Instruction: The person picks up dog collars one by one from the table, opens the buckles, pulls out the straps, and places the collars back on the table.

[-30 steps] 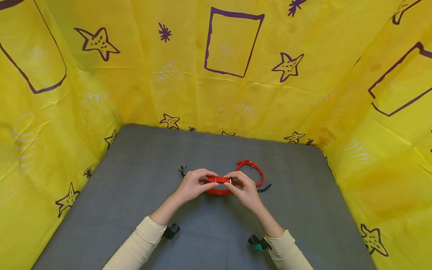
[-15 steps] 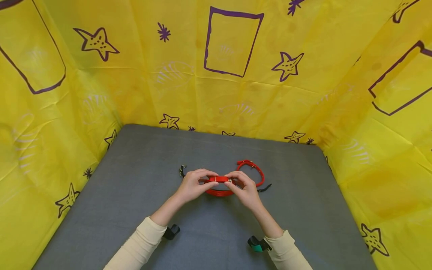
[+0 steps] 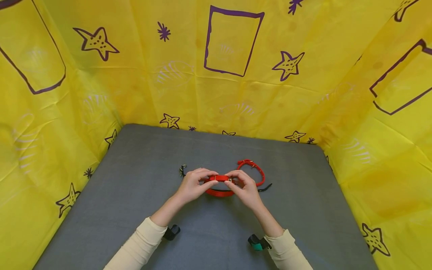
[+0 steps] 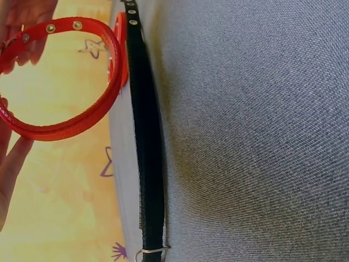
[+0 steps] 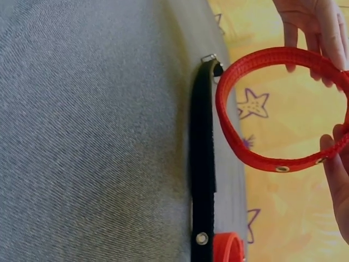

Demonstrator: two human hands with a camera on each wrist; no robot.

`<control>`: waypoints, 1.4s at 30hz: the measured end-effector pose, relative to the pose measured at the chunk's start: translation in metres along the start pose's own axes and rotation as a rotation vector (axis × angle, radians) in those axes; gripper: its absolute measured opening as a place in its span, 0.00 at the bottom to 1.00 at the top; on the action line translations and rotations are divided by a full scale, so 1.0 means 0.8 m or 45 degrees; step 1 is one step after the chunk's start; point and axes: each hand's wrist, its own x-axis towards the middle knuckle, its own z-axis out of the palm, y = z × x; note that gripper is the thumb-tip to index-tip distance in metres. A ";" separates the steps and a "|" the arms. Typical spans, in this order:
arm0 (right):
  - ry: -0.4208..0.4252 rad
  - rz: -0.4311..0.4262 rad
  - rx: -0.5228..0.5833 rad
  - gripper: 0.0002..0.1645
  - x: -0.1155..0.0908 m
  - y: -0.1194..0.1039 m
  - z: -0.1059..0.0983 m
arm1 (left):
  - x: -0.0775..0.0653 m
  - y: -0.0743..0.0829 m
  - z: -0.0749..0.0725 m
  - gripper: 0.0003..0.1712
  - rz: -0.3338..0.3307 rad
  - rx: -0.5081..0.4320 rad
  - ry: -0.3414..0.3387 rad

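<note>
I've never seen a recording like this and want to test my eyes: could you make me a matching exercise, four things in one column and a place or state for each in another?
Things:
1. yellow cloth
2. nearer red band
3. farther red band
4. black band

Places or states:
A. lies stretched out on the grey table
B. held by the left hand and right hand
C. marked with dark stars
D. lies curled beyond the right hand

Right pairs: 1-C, 2-B, 3-D, 4-A

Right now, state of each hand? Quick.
Left hand: closed, pinching the red collar held above the table.
Right hand: closed, pinching the same collar.
</note>
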 end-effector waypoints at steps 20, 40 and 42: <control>-0.030 -0.200 -0.192 0.13 0.005 -0.011 0.006 | -0.001 0.005 -0.001 0.15 0.070 0.143 -0.006; 0.033 -0.198 -0.065 0.13 0.001 -0.004 0.008 | -0.003 0.002 0.005 0.16 0.134 0.016 0.059; 0.035 -0.191 -0.043 0.12 0.001 -0.004 0.009 | -0.003 0.001 0.005 0.16 0.140 0.013 0.060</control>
